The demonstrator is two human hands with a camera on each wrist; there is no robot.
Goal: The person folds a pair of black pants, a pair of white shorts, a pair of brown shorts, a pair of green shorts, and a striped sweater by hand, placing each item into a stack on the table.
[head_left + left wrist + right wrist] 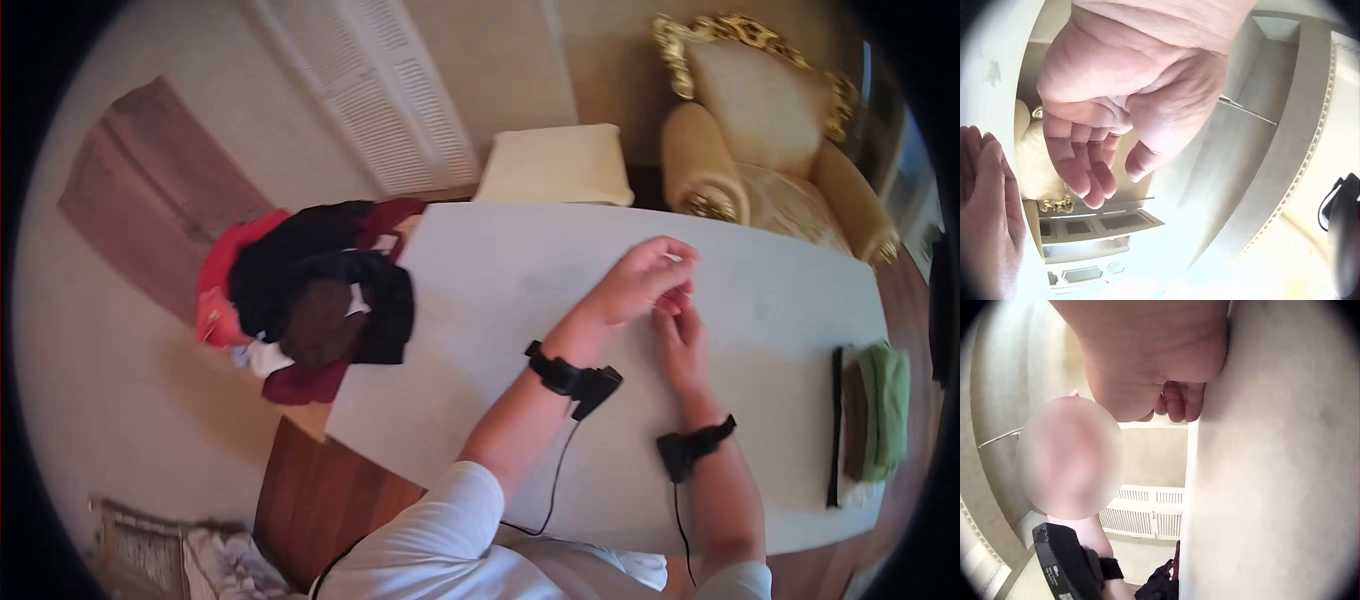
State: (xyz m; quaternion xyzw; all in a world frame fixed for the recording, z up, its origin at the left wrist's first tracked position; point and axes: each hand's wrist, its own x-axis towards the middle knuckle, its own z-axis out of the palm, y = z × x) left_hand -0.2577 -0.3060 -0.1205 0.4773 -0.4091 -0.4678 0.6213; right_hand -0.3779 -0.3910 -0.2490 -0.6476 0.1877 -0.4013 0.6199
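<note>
Over the pale table (480,290), my left hand (640,283) is held with its fingers loosely bent. The left wrist view shows its palm side, with no object between fingers and thumb. Just below it in the head view is my right hand (683,345), low over the tabletop, its fingers loosely curled and partly hidden behind the palm in the right wrist view. Neither hand shows a thing in it. A heap of dark and red clothes (300,270) lies at the table's left end. On the right stands a folded stack with a green garment (885,410) on it.
Beyond the table's far edge are a cream stool (553,165) and a gilded armchair (770,130). A white louvred panel (370,90) lines the wall. Cables (556,480) run from both wrist cameras towards the body. White cloth (225,565) lies at the lower left.
</note>
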